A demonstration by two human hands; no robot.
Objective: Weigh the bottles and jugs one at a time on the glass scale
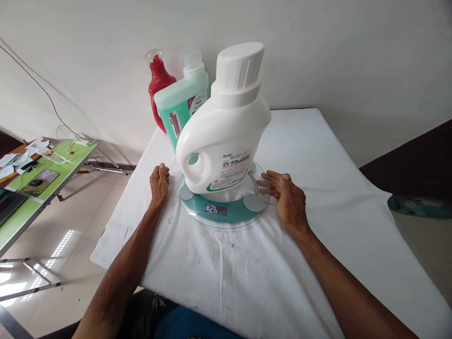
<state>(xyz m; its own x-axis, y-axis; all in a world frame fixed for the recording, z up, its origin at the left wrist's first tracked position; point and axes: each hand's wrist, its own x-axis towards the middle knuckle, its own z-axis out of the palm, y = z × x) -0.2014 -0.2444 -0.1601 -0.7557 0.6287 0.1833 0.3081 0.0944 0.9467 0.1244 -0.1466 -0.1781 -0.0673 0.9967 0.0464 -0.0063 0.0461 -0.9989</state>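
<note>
A large white detergent bottle [226,127] stands upright on a round glass scale [197,209] with a teal band. The scale's lit display [216,210] shows digits that appear upside down to me. My left hand [160,183] rests on the cloth just left of the scale, fingers curled into a loose fist, with nothing visible in it. At the scale's right edge is my right hand [291,202], its fingers stretched out and overlapping the glass rim. Whether those fingers lie under or over the glass is hard to tell. Neither hand touches the bottle.
Behind the white bottle stand a green detergent bottle [181,101] and a red bottle [159,84], close to the wall. A white cloth [254,278] covers the table. To the left is a green table [67,160] with papers, a mouse and a cable.
</note>
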